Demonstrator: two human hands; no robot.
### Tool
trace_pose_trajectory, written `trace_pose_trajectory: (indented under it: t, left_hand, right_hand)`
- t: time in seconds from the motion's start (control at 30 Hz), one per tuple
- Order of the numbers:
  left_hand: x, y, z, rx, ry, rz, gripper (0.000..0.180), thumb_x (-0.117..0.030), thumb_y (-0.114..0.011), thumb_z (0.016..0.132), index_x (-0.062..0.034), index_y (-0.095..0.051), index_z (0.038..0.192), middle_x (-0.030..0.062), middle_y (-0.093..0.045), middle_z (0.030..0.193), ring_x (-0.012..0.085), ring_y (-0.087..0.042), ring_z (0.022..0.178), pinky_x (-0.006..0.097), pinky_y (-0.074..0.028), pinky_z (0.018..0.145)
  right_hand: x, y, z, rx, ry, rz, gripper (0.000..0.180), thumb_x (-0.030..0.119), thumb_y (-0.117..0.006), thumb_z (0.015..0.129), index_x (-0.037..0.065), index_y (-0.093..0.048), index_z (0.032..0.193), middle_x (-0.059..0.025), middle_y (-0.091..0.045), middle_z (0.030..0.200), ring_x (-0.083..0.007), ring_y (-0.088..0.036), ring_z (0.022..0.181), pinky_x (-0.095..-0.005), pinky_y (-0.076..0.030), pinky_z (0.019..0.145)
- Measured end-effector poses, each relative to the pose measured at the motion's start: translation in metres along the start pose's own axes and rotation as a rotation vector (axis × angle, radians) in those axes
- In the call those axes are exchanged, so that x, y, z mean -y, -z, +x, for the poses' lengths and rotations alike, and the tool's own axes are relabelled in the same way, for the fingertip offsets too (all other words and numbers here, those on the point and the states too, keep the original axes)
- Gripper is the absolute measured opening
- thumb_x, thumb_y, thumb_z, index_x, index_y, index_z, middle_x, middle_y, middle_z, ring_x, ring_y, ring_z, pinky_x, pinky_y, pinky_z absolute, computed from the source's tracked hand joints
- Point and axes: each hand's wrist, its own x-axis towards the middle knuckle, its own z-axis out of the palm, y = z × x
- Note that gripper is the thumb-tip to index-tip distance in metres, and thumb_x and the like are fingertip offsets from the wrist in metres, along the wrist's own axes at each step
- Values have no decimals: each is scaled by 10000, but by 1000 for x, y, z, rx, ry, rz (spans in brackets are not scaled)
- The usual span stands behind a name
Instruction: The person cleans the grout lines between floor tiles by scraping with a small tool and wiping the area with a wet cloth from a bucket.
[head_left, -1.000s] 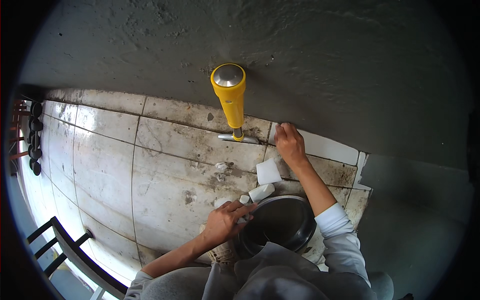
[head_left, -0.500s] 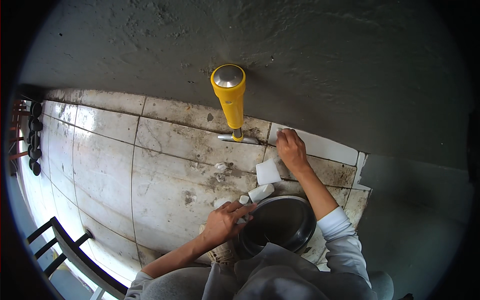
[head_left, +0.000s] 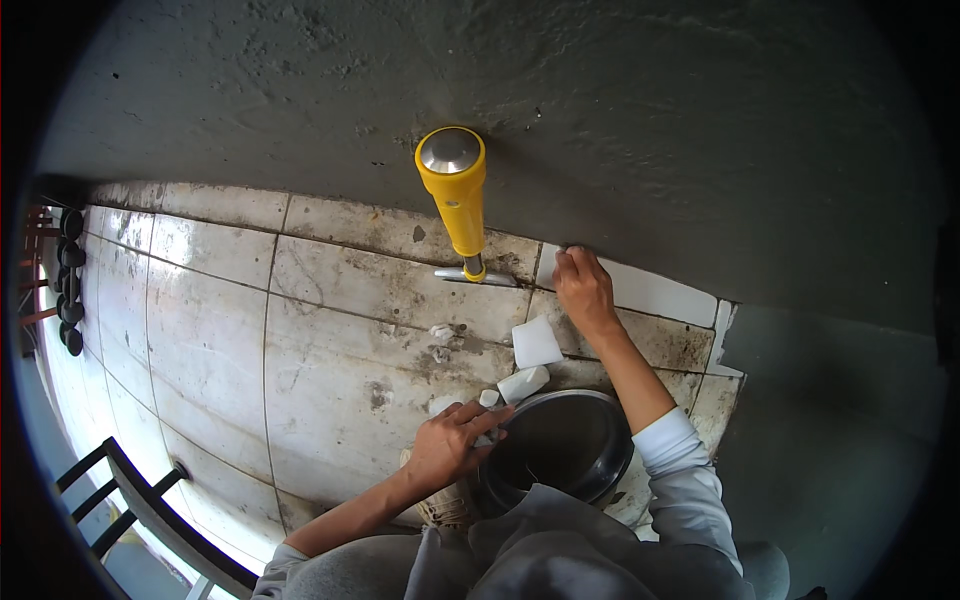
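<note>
White strip: here it is, the white strip (head_left: 660, 295), running along the foot of the grey wall (head_left: 700, 150), its left end right under a hand.
Right hand: the right hand (head_left: 583, 290) is down on that left end, fingers bent and bunched together – whether they pinch anything small, I cannot tell, as the knuckles hide the tips.
Corner piece: past the strip's right end sits a narrow white piece (head_left: 721, 340) with a ragged right edge.
Yellow-handled tool: just left of the right hand, the yellow-handled tool (head_left: 462, 215) points up, silver cap on top, flat metal plate low down by the floor tiles.
White pieces: below the right hand, a squarish white piece (head_left: 537, 342), then a chunkier white block (head_left: 523, 383) near the bowl, and a small white bit (head_left: 489, 398) beside it.
Black bowl: the black bowl (head_left: 620, 450) sits close to the person, dark inside.
Left hand: the left hand (head_left: 447, 443) is at the bowl's left rim, fingers bent – something pale shows beneath, but I cannot tell whether they grip it.
Floor: stained pale floor tiles (head_left: 340, 365) stretch away left, toward a dark chair (head_left: 150, 500).
</note>
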Motion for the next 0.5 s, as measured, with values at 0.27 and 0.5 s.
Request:
trace_pose_trajectory:
  t: [0.27,0.5]
  left_hand:
    - [-2,1,1,-2,0,-3,385,-215,-733,780,-201,-656,1157,24,-651,905,234,-652,825,342,-542,697]
    - [0,-1,0,-13,1,-18,388,-209,-739,774,-203,-658,1154,24,-651,895,232,-652,815,343,-542,692]
  right_hand:
    - [-1,1,2,4,-34,-2,166,11,-628,719,-10,-603,882,-119,-565,887,-278,-612,858,-363,-559,697]
    - [2,-1,-5,-65,72,92,188,12,-633,715,0,-607,902,-106,-564,897,-268,-609,840,-361,-560,684]
